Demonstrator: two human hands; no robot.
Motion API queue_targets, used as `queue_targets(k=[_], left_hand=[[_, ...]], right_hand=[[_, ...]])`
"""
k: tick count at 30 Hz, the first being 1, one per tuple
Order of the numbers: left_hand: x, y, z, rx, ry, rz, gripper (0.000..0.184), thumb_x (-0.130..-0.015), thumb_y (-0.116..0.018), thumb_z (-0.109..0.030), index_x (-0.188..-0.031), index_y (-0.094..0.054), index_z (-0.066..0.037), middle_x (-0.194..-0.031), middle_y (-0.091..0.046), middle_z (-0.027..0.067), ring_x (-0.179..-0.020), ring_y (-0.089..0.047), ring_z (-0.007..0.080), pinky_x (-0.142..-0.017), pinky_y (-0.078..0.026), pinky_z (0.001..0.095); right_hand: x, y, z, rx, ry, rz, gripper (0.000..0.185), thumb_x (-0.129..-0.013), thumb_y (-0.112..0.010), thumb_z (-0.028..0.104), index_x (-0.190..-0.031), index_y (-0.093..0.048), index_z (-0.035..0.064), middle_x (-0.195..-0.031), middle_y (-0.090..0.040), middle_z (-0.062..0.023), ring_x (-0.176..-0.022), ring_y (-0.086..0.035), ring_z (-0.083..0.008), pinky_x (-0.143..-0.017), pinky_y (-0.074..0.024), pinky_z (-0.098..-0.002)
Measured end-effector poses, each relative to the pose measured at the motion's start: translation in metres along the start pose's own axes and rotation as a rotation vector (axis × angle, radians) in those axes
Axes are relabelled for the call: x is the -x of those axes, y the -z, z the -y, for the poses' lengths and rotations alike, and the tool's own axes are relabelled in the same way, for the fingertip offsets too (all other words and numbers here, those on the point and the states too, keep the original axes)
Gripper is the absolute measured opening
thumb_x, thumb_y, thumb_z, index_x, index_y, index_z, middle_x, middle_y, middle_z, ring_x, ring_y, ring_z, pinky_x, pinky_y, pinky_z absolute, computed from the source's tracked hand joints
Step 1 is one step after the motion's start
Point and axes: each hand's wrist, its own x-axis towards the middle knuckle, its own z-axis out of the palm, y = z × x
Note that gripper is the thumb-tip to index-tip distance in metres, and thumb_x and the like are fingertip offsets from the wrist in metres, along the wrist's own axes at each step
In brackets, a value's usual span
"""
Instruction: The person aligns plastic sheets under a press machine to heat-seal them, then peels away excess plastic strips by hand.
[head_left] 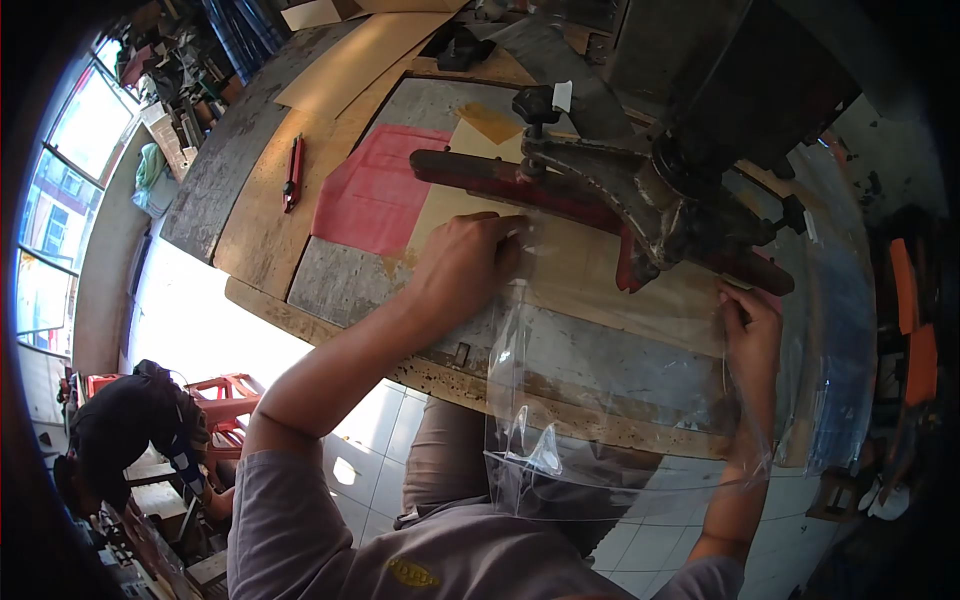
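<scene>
A clear plastic sheet [620, 400] spreads at four o'clock, its slack lower part hanging past the edge of the bench [340, 275]. The hands are apart, each pinching the sheet: left hand [465, 260] near centre toward twelve, right hand [750, 330] at three. That hanging weight could drag the film askew; uneven pulling could crease it. Should the press bar [575, 195] at two o'clock drop, nearby fingertips might be caught.

The left hand [464, 258] and right hand [753, 324] reach forward, well apart, both curled.
</scene>
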Motion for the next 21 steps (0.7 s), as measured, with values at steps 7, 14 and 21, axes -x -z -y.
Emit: queue_targets(k=[7,14,21], left_hand=[[0.0,-0.002,0.002,-0.008,-0.015,-0.022,0.032,-0.09,-0.064,-0.016,-0.119,-0.075,-0.007,-0.095,-0.073,0.0217,-0.085,-0.071,0.0405,-0.08,-0.056,0.0481],[0.002,-0.008,0.007,-0.047,-0.078,-0.054,0.03,-0.089,-0.064,-0.015,-0.116,-0.075,-0.005,-0.095,-0.073,0.0213,-0.086,-0.071,0.041,-0.08,-0.056,0.049],[0.001,-0.009,0.009,-0.074,-0.079,-0.041,0.024,-0.091,-0.063,-0.017,-0.109,-0.075,-0.007,-0.089,-0.073,0.0231,-0.083,-0.071,0.042,-0.076,-0.057,0.0517]], right_hand=[[0.002,0.003,0.017,0.028,-0.021,0.009,0.023,-0.097,-0.067,0.002,-0.117,-0.077,0.0023,-0.096,-0.075,-0.0089,-0.087,-0.067,-0.0124,-0.081,-0.0499,-0.0269],[0.003,0.003,0.011,0.017,-0.005,0.014,0.023,-0.097,-0.067,0.003,-0.118,-0.077,0.0022,-0.096,-0.076,-0.0097,-0.086,-0.068,-0.0132,-0.081,-0.0504,-0.0271],[0.004,0.001,0.014,0.035,0.067,-0.014,0.022,-0.099,-0.067,0.01,-0.118,-0.076,0.0014,-0.095,-0.077,-0.0118,-0.082,-0.066,-0.012,-0.077,-0.0502,-0.0277]])
